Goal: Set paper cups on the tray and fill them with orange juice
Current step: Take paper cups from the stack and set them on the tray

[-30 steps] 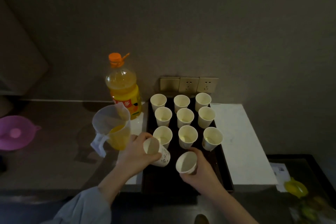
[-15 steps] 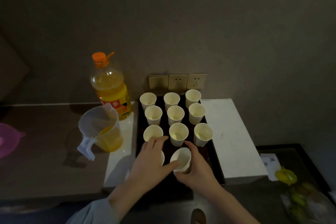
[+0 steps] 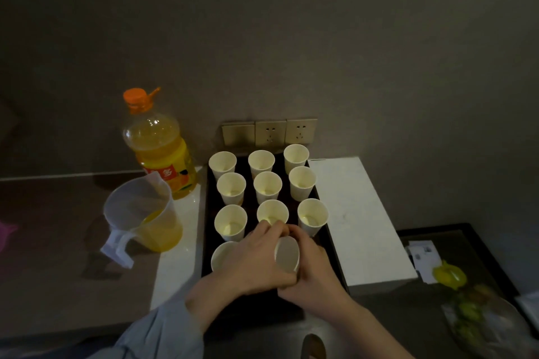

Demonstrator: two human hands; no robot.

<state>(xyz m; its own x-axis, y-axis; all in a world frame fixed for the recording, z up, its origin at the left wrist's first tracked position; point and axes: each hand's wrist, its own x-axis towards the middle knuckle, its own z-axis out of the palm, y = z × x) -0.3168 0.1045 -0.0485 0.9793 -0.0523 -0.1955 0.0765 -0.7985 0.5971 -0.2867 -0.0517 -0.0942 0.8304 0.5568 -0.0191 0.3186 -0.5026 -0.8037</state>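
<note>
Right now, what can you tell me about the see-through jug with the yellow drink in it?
The jug looks like cloudy clear plastic, with a wide open top, a pouring lip and a pale handle pointing toward the camera. It stands upright, left of the dark tray, in front of the big juice bottle. Yellow juice fills only its lower part. No hand touches it.

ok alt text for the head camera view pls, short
Two hands, left hand and right hand, hold a tilted paper cup over the near end of a dark tray holding ten upright paper cups. A juice pitcher and an orange juice bottle stand to the tray's left.
</note>
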